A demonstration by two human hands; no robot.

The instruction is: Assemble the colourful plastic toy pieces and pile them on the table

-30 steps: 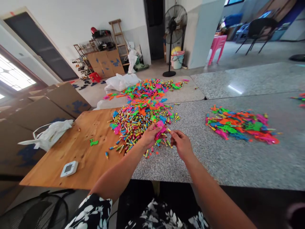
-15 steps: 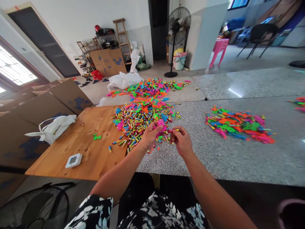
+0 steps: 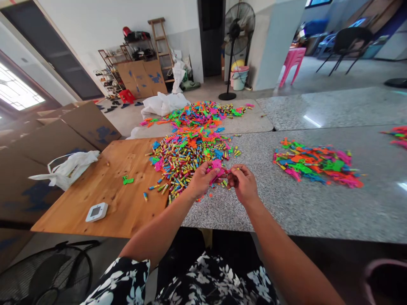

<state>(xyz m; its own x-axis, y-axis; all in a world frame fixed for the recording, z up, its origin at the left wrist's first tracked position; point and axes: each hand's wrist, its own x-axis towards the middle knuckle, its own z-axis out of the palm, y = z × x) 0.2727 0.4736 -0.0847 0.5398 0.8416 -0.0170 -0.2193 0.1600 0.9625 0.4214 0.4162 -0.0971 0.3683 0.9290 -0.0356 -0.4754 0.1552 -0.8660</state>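
Observation:
My left hand [image 3: 202,179] is closed around a pink plastic toy gun [image 3: 216,166], held just above the front of a heap. Close on its right, my right hand [image 3: 243,183] pinches a small tube with a yellow end [image 3: 235,169], which lines up with the gun's front end. Fingers hide whether the two pieces touch. Under and behind my hands spreads a heap of small striped tubes [image 3: 181,163], with bright toy guns [image 3: 197,137] mixed in. A separate pile of toy guns fitted with tubes [image 3: 314,161] lies to the right on the speckled stone tabletop [image 3: 286,207].
On the wooden board [image 3: 117,212] at left are a white digital timer [image 3: 96,212], a green toy gun [image 3: 127,180] and a white plastic bag [image 3: 68,169]. Cardboard boxes [image 3: 57,144] stand beyond it. A standing fan [image 3: 234,31] is behind the table; another fan [image 3: 47,275] sits low at front left.
The view has shifted slightly. My right hand has turned a little at the tube, while my left hand keeps its hold on the pink toy gun.

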